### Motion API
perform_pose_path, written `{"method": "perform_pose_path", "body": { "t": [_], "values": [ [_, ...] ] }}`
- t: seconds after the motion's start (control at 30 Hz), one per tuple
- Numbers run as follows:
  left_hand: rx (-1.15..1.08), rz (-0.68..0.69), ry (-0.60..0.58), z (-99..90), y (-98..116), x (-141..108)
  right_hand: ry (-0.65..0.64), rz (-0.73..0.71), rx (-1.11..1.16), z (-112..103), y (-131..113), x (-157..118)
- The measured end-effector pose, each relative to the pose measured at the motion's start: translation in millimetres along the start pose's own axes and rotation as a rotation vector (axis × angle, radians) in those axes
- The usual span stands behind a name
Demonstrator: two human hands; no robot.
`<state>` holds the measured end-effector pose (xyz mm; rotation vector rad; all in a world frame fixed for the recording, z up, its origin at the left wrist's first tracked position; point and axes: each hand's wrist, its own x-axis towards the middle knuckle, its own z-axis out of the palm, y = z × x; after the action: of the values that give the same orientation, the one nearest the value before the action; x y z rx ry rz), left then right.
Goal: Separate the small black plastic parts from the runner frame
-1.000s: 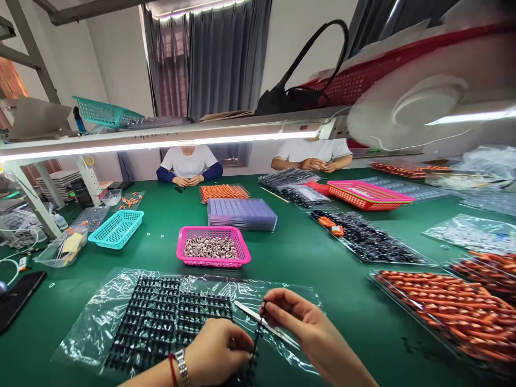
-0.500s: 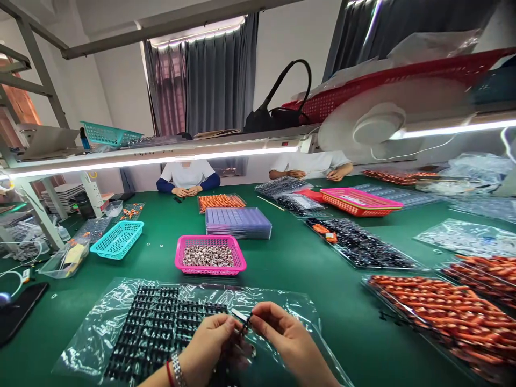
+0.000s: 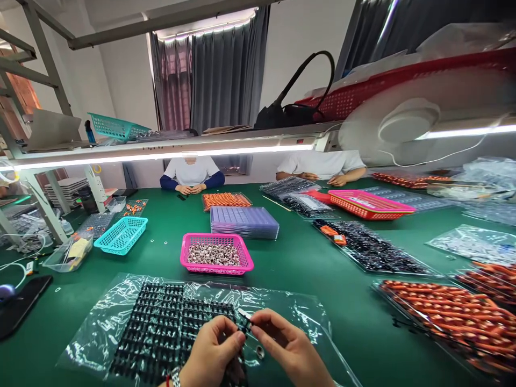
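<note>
- While the left hand [image 3: 215, 349] pinched a small black piece [image 3: 244, 324] in the head view, the right hand [image 3: 292, 349] gripped its other end between thumb and forefinger, so both grips were closed on it.
- That piece was above the plastic sheet [image 3: 94, 322]; I'd have called it mid-handling, not laid down.
- At nine o'clock from it, many rows of black pieces [image 3: 151, 328] already lay on the sheet; whether those were finished or waiting, I couldn't tell.
- At five o'clock, close by, was a single metal ring [image 3: 260, 352]; I couldn't see whether it was attached.
- At eleven o'clock, the pink basket [image 3: 217, 270] held plenty of rings [image 3: 213, 255], none within either grip that I could see.
- At three o'clock, well apart, orange pieces [image 3: 463, 317] filled a tray.
</note>
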<state>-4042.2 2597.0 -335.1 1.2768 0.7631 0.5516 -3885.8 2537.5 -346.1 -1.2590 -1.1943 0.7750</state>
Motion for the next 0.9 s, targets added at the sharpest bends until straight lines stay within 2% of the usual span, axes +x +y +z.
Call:
{"method": "perform_pose_path", "body": {
  "t": [0.2, 0.37, 0.5, 0.67, 0.8, 0.9],
  "values": [
    [0.217, 0.052, 0.05, -2.1, 1.9, -3.1, 0.007, 0.032, 0.024, 0.4, -0.6, -0.6],
    [0.57, 0.244, 0.165, -2.2, 15.3, -9.8, -0.022, 0.068, 0.016, -2.5, -4.7, 1.1],
    [0.659, 0.304, 0.141, -2.0, 17.6, -11.6, -0.058, 0.059, 0.004, -3.0, -2.0, 1.8],
    [0.59, 0.249, 0.098, -2.5, 12.7, -9.6, -0.082, -0.022, -0.076, -0.7, 1.7, 1.1],
    [0.353, 0.057, -0.001, -4.0, 6.4, -4.8, -0.056, -0.148, -0.215, 1.2, 2.9, -0.6],
    [0.13, -0.07, -0.064, -5.2, 1.4, -0.1, -0.008, -0.312, -0.339, 3.2, 2.0, -1.5]
  ]
}}
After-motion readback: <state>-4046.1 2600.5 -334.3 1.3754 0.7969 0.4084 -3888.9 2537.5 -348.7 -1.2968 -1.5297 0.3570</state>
